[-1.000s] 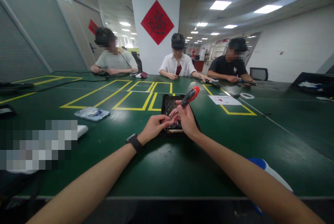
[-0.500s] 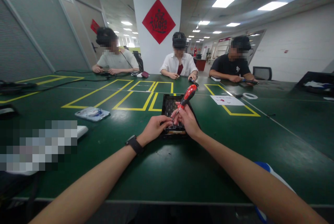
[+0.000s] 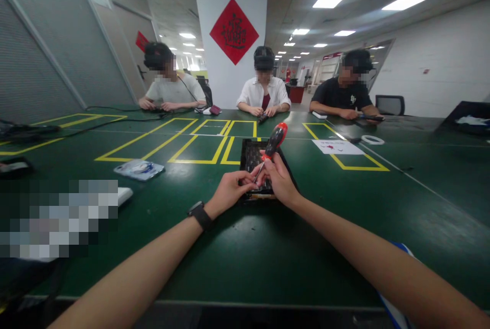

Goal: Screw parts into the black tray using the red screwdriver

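A screwdriver (image 3: 276, 141) with a red and black handle leans up and to the right, its thin shaft slanting down to the left. My right hand (image 3: 282, 181) has its fingers closed round the shaft and the lower end of the handle. At the tip, my left hand (image 3: 233, 188) pinches thumb and fingers together; whatever lies between them is too small to make out. Both hands are over a black open case (image 3: 249, 151) with a patterned inside, which lies on the green table (image 3: 229, 257). The hands hide much of its middle.
A phone-like flat item (image 3: 140, 169) and a blurred white object (image 3: 124, 195) lie to the left. A paper sheet (image 3: 339, 147) and a white tape ring (image 3: 372, 140) are at right. Yellow tape outlines (image 3: 195, 162) mark the table. Three people sit across it.
The screwdriver handle has tilted more upright and shifted slightly left relative to the case. My left hand stays at its tip. Across the table, the middle person's outstretched hand has drawn in.
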Tool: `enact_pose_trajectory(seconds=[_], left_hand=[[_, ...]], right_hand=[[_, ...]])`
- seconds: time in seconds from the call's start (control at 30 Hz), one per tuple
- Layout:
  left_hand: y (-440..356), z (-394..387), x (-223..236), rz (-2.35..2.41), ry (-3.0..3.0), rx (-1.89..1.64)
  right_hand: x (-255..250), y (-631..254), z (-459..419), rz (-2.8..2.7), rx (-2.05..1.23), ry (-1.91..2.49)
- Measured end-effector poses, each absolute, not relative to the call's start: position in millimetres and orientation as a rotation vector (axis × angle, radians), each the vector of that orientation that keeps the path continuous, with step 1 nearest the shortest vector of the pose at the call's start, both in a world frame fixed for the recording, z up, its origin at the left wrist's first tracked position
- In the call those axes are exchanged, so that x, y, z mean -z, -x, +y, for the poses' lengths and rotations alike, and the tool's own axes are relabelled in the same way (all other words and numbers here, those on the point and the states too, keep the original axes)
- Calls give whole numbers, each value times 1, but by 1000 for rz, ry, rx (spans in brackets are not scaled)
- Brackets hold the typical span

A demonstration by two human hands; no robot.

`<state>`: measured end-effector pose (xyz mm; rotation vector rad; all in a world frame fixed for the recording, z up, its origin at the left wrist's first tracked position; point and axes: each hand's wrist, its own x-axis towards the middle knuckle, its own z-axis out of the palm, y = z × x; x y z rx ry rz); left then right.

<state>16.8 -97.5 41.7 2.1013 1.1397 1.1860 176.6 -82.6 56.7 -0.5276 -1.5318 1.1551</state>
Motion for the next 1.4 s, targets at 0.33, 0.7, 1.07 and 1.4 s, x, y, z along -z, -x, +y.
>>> enact_pose_trajectory(seconds=[0.33,0.7,1.07,1.4], left_hand=[[-17,-96,-41,1118,-2177,-1215],[-12,-95,-42,1088,-2301,-1120],[-13,-94,-38,1210,-2338,-1107],[-15,-97,-41,1199,-2324,-1089]], right_hand=[[-55,-181,-84,-1538,-1105,523],[-57,-183,-85,-1545,-1181,505],[-56,-181,-86,-1591,-1178,487],[-56,-182,-87,-1601,-1154,496]])
